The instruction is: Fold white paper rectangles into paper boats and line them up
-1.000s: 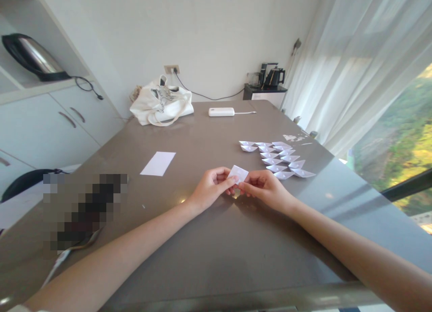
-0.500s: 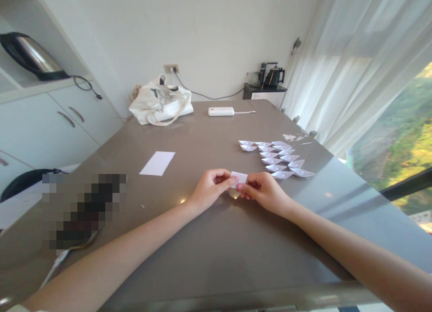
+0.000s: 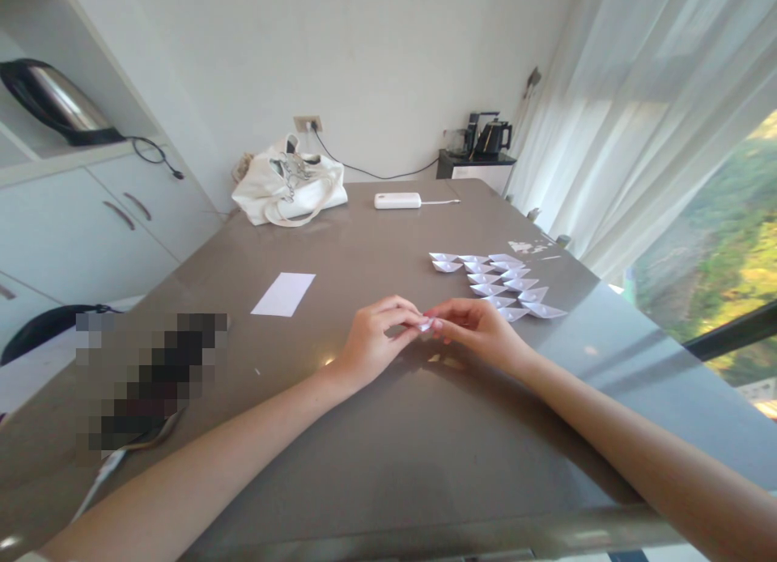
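Between my fingertips is a small piece of folded white paper (image 3: 426, 324), mostly covered by the fingers. My left hand (image 3: 380, 334) pinches its left side, thumb below and fingers above. The right side is pinched by my right hand (image 3: 477, 329). Just beyond my right hand stand several folded white paper boats (image 3: 486, 279), grouped in rows on the brown table (image 3: 376, 432). A flat white sheet of paper (image 3: 283, 294) lies to the left of my left hand, apart from it.
At the table's far side are a white bag (image 3: 291, 193) and a white power bank (image 3: 396, 201) with a short cable. White paper scraps (image 3: 528, 247) lie near the right edge. A blurred-out dark object (image 3: 158, 380) with a cable (image 3: 100, 477) is at the left.
The folded paper has turned from a flat face towards me to a narrow edge-on shape. My fingers have closed over its top. The boats and the sheet have stayed in place.
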Demonstrator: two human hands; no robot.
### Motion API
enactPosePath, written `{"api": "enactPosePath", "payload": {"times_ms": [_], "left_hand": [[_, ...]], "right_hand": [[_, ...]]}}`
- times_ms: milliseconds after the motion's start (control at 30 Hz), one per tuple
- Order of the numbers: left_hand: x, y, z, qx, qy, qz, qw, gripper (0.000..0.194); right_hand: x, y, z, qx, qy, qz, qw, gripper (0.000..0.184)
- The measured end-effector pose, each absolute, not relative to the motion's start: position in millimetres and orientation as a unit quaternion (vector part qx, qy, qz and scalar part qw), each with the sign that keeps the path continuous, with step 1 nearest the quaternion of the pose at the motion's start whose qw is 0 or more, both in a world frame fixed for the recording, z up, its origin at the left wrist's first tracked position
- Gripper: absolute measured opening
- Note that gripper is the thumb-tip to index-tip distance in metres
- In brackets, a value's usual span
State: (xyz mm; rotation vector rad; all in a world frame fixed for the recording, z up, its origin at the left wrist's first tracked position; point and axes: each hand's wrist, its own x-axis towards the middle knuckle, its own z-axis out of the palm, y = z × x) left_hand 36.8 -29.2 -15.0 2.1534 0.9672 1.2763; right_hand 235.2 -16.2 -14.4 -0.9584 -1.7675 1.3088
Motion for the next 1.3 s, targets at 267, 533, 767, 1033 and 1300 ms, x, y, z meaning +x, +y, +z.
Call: {"api": "enactPosePath", "payload": {"times_ms": [267, 533, 767, 1033, 1300], "left_hand": [[29, -15, -18, 0.794, 0.307, 0.453, 0.266, 0.012], [26, -12, -20, 0.808, 0.298, 0.431, 0.270, 0.006], [27, -12, -26, 0.732, 0.308, 0.423, 0.437, 0.019], [28, -14, -25, 0.728, 0.314, 0.433, 0.429, 0.018], [35, -18, -24, 0.683, 0.348, 0.471, 0.437, 0.019]], "right_hand": [[239, -10, -18, -0.352, -0.658, 0.547, 0.380, 0.031], [241, -9, -22, -0.348, -0.660, 0.549, 0.376, 0.025], [238, -10, -18, -0.340, -0.637, 0.566, 0.398, 0.024], [237, -14, -18, -0.331, -0.657, 0.550, 0.395, 0.026], [235, -17, -17, -0.356, -0.746, 0.382, 0.412, 0.021]]}}
